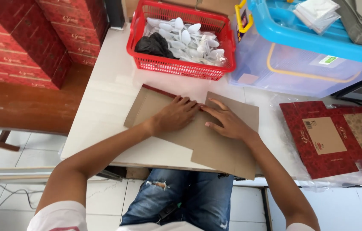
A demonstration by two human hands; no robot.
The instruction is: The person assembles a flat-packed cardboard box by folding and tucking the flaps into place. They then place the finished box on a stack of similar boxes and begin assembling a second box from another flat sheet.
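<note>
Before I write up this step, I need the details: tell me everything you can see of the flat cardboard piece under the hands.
The cardboard piece is a flat brown blank, plain side up, with a dark red edge at its far left. It lies on the white table, its near corner overhanging. The left hand and right hand press on it.

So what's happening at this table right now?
A seated person presses both hands flat on a brown cardboard sheet lying on the white table: left hand and right hand, fingertips meeting near a fold. Behind sits a red basket of plastic spoons; flat red cartons lie to the right.
</note>
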